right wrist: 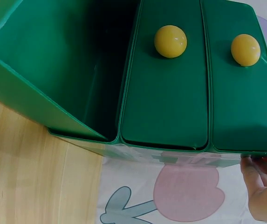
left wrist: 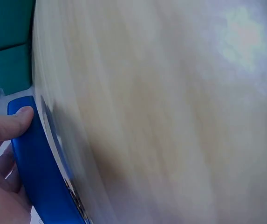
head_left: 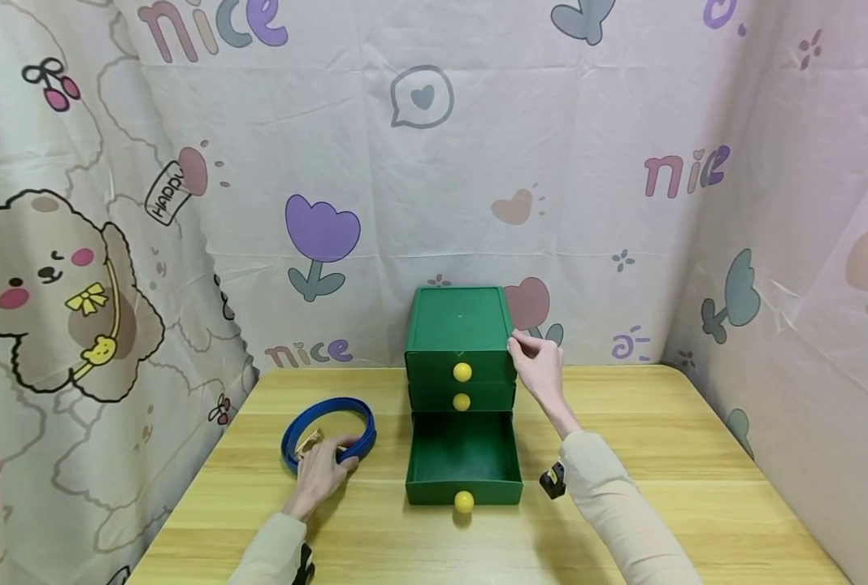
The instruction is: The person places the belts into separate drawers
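On the left of the table lies a coiled blue belt with a gold buckle. My left hand grips the near right side of the coil, and in the left wrist view the thumb presses over the top edge of the blue strap. A green drawer cabinet stands at the middle, its bottom drawer pulled out with nothing inside; the upper two are closed. My right hand holds the cabinet's upper right edge, fingers bent against its side in the right wrist view.
Yellow round knobs stick out from each drawer front. The wooden table spreads on both sides of the cabinet. Printed cloth hangs behind and at both sides, close to the cabinet's back.
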Available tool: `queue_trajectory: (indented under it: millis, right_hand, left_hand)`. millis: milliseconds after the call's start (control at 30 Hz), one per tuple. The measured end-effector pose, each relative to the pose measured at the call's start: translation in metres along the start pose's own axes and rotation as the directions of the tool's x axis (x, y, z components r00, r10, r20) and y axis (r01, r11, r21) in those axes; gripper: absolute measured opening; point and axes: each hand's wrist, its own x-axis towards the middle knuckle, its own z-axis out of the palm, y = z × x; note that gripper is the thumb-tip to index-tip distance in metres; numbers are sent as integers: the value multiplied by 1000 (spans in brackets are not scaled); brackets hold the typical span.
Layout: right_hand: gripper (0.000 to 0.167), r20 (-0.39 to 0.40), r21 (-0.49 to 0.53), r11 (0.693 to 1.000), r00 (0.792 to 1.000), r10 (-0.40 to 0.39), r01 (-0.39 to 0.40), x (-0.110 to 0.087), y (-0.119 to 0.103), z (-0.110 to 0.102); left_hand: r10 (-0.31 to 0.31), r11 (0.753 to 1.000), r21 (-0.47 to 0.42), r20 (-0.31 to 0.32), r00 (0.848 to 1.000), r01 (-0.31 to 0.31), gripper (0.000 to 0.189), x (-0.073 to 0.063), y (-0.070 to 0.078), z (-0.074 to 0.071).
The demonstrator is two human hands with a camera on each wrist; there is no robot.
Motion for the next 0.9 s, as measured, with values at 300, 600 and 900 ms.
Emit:
queue_trajectory:
  millis: [300, 600, 900]
  right_hand:
    - [29, 11, -3, 1000, 1000, 2, -2, -1, -2, -1]
    - [29, 10, 10, 1000, 1000, 4, -4, -1, -2, -1]
    - [28, 11, 15, 1000, 1000, 0, 0, -1, -1, -2]
  left_hand:
    - [-12, 1000, -20, -10, 1000, 12, 32, 0, 1, 0]
    - [-96, 991, -90, 9, 995, 96, 31, 3, 4, -5]
    - [-112, 991, -75, -40, 993, 109, 29, 4, 8, -10]
